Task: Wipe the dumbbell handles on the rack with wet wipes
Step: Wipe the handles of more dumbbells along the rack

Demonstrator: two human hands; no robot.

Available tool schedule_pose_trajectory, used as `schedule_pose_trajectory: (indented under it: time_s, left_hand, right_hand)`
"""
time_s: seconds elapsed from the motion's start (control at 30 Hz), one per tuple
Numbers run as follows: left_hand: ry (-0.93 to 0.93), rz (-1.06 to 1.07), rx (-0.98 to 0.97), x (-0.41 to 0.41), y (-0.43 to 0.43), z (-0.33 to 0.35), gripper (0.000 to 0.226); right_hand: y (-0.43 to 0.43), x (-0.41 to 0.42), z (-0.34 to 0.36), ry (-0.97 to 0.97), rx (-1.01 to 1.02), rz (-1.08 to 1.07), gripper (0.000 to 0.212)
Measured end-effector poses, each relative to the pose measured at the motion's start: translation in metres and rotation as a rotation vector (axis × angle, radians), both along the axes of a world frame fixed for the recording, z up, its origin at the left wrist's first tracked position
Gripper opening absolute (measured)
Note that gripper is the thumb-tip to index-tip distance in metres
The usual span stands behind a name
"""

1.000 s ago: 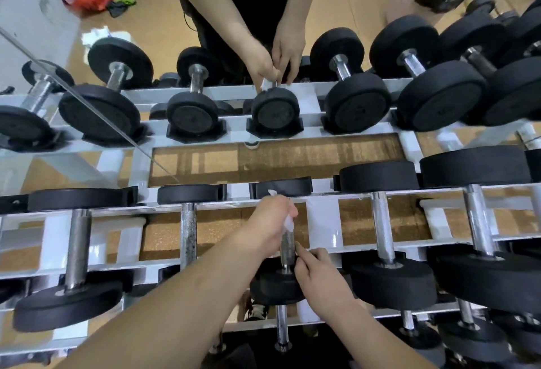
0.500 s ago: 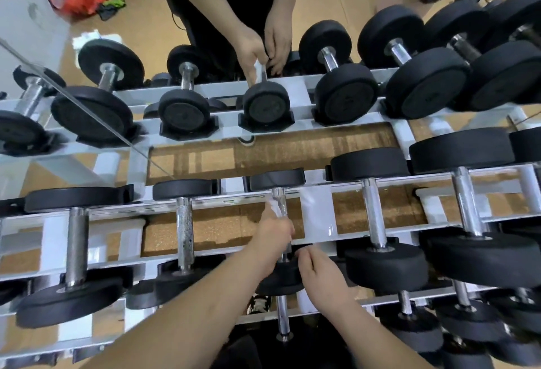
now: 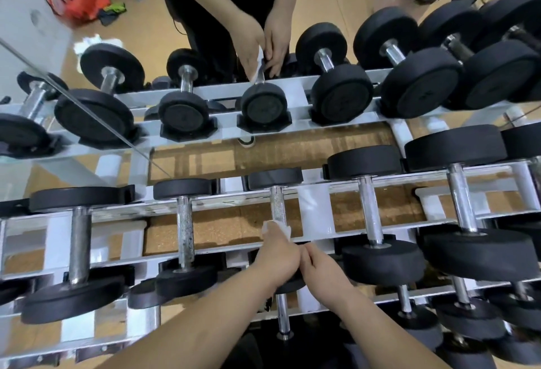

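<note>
Both hands touch: left hand (image 3: 278, 257) wraps wet wipe (image 3: 275, 226) round handle (image 3: 277, 204), right hand (image 3: 323, 273) grips the head (image 3: 289, 284) beneath it; a wet slip could roll it.

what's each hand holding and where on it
Left hand grips a wet wipe wrapped round the dumbbell handle, at its near end. Right hand holds that dumbbell's near weight head.

White metal rack (image 3: 314, 207), tiered rails, black-ended dumbbells (image 3: 370, 213) lying side by side across the rails
</note>
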State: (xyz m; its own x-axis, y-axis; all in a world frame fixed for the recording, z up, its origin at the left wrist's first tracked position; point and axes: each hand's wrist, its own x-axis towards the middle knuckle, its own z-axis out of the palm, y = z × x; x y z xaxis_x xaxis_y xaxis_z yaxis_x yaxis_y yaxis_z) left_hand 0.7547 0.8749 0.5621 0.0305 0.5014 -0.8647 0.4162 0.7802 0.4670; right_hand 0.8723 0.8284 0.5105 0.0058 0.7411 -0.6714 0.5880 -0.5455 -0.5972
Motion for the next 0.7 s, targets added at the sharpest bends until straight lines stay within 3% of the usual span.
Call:
schedule_pose_trajectory:
  time_s: [0.1, 0.23, 0.37, 0.47, 0.57, 0.63, 0.7]
  left_hand:
    - [-0.003, 0.113, 0.018, -0.002, 0.027, -0.002, 0.06]
    - [-0.083, 0.275, 0.111, -0.008, 0.073, -0.004, 0.047]
    - [-0.099, 0.225, -0.048, -0.012, 0.026, -0.006, 0.07]
    - [-0.104, 0.16, -0.119, -0.022, 0.025, -0.016, 0.043]
    - [-0.207, 0.415, -0.079, -0.029, 0.062, -0.026, 0.016]
    - [-0.282, 0.593, -0.049, -0.03, 0.079, -0.032, 0.014]
    - [-0.292, 0.593, -0.042, -0.029, 0.076, -0.032, 0.013]
  right_hand:
    - [-0.001, -0.001, 0.002, -0.001, -0.008, 0.005, 0.034]
    - [0.001, -0.002, 0.005, 0.0, -0.024, 0.0, 0.038]
    - [0.0, -0.001, 0.004, -0.007, -0.03, -0.002, 0.036]
    - [0.001, -0.003, 0.006, -0.01, -0.024, 0.014, 0.034]
    - [0.003, -0.004, 0.006, -0.021, -0.031, 0.024, 0.036]
    - [0.003, -0.003, 0.006, -0.03, -0.037, 0.036, 0.036]
    - [0.005, -0.002, 0.006, -0.034, -0.041, 0.045, 0.036]
